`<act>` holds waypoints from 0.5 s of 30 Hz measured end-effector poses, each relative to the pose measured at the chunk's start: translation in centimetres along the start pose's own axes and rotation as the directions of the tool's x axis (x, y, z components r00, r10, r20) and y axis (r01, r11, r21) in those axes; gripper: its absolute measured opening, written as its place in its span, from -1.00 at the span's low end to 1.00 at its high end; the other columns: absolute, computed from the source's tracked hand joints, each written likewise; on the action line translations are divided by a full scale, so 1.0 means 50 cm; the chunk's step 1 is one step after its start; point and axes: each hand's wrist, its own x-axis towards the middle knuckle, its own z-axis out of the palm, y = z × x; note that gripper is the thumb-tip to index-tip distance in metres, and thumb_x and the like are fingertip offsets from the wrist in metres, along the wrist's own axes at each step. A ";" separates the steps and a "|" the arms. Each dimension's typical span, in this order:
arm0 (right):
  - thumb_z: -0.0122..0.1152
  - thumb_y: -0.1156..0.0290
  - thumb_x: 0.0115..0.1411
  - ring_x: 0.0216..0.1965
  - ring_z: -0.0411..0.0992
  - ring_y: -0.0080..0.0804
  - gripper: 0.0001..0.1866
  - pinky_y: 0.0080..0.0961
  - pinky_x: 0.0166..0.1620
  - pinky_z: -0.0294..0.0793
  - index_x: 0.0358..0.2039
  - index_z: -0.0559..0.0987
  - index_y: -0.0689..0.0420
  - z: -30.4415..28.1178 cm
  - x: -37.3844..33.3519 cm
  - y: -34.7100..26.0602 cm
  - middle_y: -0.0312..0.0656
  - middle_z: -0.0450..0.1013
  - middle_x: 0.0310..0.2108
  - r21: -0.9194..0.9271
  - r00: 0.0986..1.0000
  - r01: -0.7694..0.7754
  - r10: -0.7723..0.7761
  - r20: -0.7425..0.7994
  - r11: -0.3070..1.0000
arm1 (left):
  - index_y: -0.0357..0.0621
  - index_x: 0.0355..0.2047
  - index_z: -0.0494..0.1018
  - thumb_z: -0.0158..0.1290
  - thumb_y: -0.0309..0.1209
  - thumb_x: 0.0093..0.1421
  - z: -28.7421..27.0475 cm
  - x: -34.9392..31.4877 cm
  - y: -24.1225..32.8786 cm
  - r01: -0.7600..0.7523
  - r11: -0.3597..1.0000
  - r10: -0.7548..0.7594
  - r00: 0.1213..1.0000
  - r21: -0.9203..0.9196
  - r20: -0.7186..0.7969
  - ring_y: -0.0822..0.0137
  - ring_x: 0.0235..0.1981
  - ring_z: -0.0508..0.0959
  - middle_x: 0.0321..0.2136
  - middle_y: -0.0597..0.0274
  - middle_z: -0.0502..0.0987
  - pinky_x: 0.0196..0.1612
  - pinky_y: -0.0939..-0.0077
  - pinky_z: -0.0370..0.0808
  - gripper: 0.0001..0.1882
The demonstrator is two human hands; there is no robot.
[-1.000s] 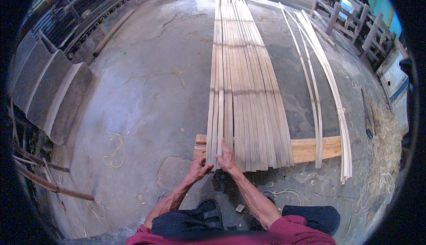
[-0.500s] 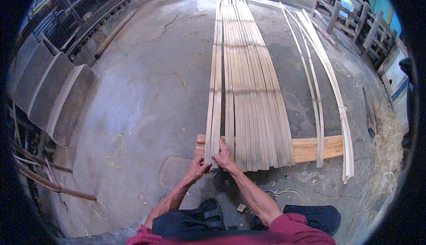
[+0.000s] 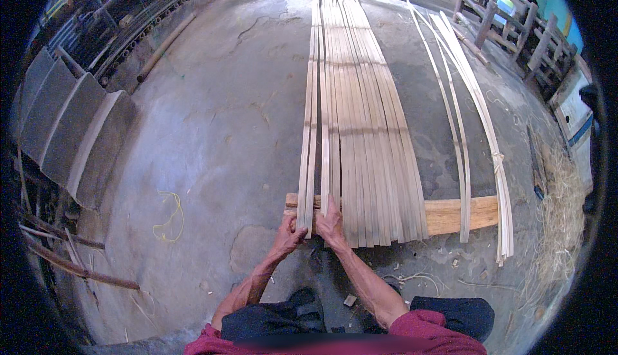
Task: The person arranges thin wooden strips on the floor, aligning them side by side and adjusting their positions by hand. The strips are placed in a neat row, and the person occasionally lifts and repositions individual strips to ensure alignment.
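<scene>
Long, pale bamboo strips [image 3: 376,162] lie side by side in a wide row running away from me, with darker bands across them. At the row's near left end, my left hand [image 3: 288,234] is closed on the ends of the leftmost bamboo strips [image 3: 308,175]. Just to its right, my right hand [image 3: 331,227] grips the end of another bamboo strip [image 3: 324,168], thumb pointing forward along it. A narrow dark gap parts the strips in the two hands. Under the near ends lies a flat wooden board [image 3: 460,215].
Loose strips [image 3: 479,110] and a tied bundle lie to the right, beside a heap of fine shavings [image 3: 560,226]. Curved grey sheets [image 3: 84,142] stand at left, near a pole [image 3: 166,46]. A yellow string [image 3: 172,216] rests on the concrete floor. Wooden racks [image 3: 515,27] stand far right.
My right hand has shifted slightly right, carrying a strip away from those in my left hand. The gap has moved left, between the two hands. My left hand stays nearly in place.
</scene>
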 end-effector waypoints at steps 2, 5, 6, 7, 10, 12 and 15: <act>-0.05 0.48 0.01 -0.06 0.28 0.09 -0.41 -0.27 -0.01 0.26 0.08 0.10 0.38 0.008 -0.012 0.004 0.27 0.24 -0.06 0.010 0.995 -0.047 0.048 -0.084 0.999 | -0.26 0.09 0.07 0.02 -0.46 0.07 -0.002 -0.002 -0.002 -0.086 0.996 0.086 0.996 -0.008 -0.012 0.47 -0.49 0.45 -0.43 0.18 0.48 -0.49 0.60 0.42 -0.42; -0.05 0.45 0.08 0.06 0.18 0.02 -0.48 -0.33 0.10 0.14 0.05 0.15 0.39 0.001 -0.021 -0.015 0.20 0.21 0.00 0.123 0.990 -0.110 0.119 -0.069 0.986 | -0.22 0.16 -0.05 0.02 -0.48 0.05 -0.008 -0.006 -0.004 -0.033 0.995 0.029 0.999 0.099 0.038 0.48 -0.47 0.44 -0.40 0.16 0.47 -0.48 0.60 0.42 -0.30; -0.06 0.44 0.09 0.05 0.19 0.01 -0.48 -0.33 0.10 0.15 0.05 0.15 0.39 -0.003 -0.024 -0.027 0.20 0.21 -0.01 0.133 0.994 -0.046 0.058 -0.092 0.990 | -0.21 0.18 -0.09 0.02 -0.48 0.05 -0.009 -0.007 -0.006 0.015 0.986 -0.023 0.999 0.167 0.044 0.48 -0.47 0.44 -0.39 0.16 0.47 -0.48 0.60 0.42 -0.28; -0.06 0.44 0.10 0.05 0.19 0.01 -0.48 -0.32 0.09 0.15 0.06 0.15 0.39 -0.007 -0.027 -0.042 0.20 0.21 -0.01 0.144 0.992 0.013 0.005 -0.126 0.989 | -0.21 0.18 -0.08 0.02 -0.49 0.05 -0.009 -0.007 -0.010 0.001 0.993 -0.008 0.998 0.114 0.062 0.47 -0.48 0.43 -0.39 0.16 0.47 -0.48 0.60 0.41 -0.28; -0.07 0.43 0.11 0.04 0.20 0.02 -0.49 -0.32 0.08 0.16 0.06 0.15 0.38 -0.004 -0.035 -0.078 0.20 0.22 -0.02 0.145 0.976 0.134 -0.105 -0.190 0.980 | -0.23 0.17 -0.07 0.02 -0.49 0.04 -0.001 -0.007 -0.034 -0.021 0.999 0.018 0.998 0.039 0.063 0.46 -0.49 0.42 -0.38 0.17 0.47 -0.48 0.60 0.40 -0.28; -0.07 0.44 0.11 0.03 0.21 0.03 -0.48 -0.31 0.07 0.18 0.07 0.14 0.37 0.006 -0.035 -0.086 0.21 0.22 -0.02 0.132 0.959 0.218 -0.187 -0.214 0.967 | -0.24 0.16 -0.05 0.03 -0.48 0.04 -0.001 0.000 -0.053 -0.076 0.996 0.074 0.995 0.042 0.060 0.46 -0.49 0.42 -0.38 0.19 0.47 -0.47 0.60 0.39 -0.29; -0.07 0.46 0.10 0.02 0.22 0.03 -0.48 -0.31 0.06 0.19 0.07 0.14 0.37 0.025 -0.034 -0.075 0.21 0.22 -0.02 0.085 0.971 0.171 -0.153 -0.186 0.982 | -0.23 0.16 -0.01 0.03 -0.45 0.05 -0.004 0.014 -0.070 -0.117 0.975 0.106 0.992 0.188 0.071 0.48 -0.46 0.41 -0.39 0.21 0.46 -0.46 0.61 0.39 -0.32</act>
